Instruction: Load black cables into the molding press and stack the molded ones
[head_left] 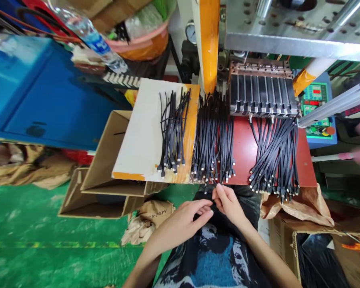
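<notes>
apparently, the step in hand is fingertip work at the table's near edge: the right hand [228, 202] brings thumb and forefinger together just beside the lower tips of the middle cables [214, 140], and the left hand [187, 218] curls close by, thumb apart from its fingers. i cannot tell whether either grips anything. the next move seems to call for a light pinch, the ends being small and crowded.

those cables lie on the red tabletop [241, 148], between a smaller bunch [172, 132] on the white board [141, 132] and a crossed pile [276, 156] to the right, below a slotted metal block [264, 94]. around stand a blue cabinet [57, 104], an open carton [105, 160] and a pressure gauge [191, 32], above green floor [93, 252].
</notes>
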Available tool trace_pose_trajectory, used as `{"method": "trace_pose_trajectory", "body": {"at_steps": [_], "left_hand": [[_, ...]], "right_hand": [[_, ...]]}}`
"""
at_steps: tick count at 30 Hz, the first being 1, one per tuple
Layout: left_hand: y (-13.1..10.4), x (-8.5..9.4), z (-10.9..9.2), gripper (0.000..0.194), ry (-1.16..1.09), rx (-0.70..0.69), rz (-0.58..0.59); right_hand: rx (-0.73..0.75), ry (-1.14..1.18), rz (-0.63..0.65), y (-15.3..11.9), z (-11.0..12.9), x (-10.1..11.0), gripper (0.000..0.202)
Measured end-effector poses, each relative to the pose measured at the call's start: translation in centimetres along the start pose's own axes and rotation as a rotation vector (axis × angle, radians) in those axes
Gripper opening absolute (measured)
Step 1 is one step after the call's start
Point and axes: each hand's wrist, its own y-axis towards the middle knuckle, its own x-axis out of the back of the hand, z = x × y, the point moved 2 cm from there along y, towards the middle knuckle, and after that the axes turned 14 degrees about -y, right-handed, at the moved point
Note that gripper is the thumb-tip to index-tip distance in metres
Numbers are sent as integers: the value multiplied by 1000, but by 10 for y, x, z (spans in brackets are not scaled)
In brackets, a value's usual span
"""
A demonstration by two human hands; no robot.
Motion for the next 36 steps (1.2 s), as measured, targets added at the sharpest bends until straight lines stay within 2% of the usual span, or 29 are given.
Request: {"method": "trace_pose_trajectory", "body": {"at_steps": [2,4,6,8,10,11,12,14,16,17,20,22,24,27,29,31,33,35,36], "left_hand": [[1,-3,0,41,-20,16,37],[6,-10,2,45,-142,31,79],[15,-23,2,53,-393,18,98],[28,-37,1,54,-680,-20,66],[40,-50,-4,46,-871,-63,11],[45,-55,-8,43,-907,-82,1],[49,-58,-13,41,-903,-101,3],[57,-61,-22,40,-801,-136,38],[63,-61,-29,40,-632,-165,61],[66,-60,-32,39,-550,-174,65],[75,-59,-35,39,-353,-177,63],[80,-59,-36,38,-276,-180,40],[85,-60,-38,38,-311,-165,54],[88,-66,-42,44,-630,-69,147],[88,-70,-44,46,-906,11,163],[84,-70,-48,48,-1085,56,141],[75,-67,-53,49,-1104,37,155],[64,-63,-59,49,-986,-28,220],[57,-61,-61,50,-905,-60,259]], "right_hand": [[64,-96,-66,-6,-1,0,59],[161,-271,-87,-20,0,6,56],[251,-452,18,-40,2,16,50],[277,-588,221,-58,0,32,46],[195,-618,351,-71,-5,51,39],[127,-584,336,-73,-8,61,34],[57,-509,249,-73,-11,71,33],[-59,-244,-62,-66,-18,84,44],[-97,54,-357,-57,-23,85,54],[-90,171,-441,-53,-25,81,57],[-8,303,-481,-48,-27,63,57],[79,214,-478,-55,-25,55,54],[198,-15,-430,-68,-23,50,51],[341,-321,-241,-85,-24,42,49],[366,-375,-126,-91,-27,40,51],[346,-405,-8,-91,-27,45,53],[297,-456,156,-90,-18,57,52],[229,-499,305,-88,-1,75,45],[204,-491,333,-86,11,84,38]]}}
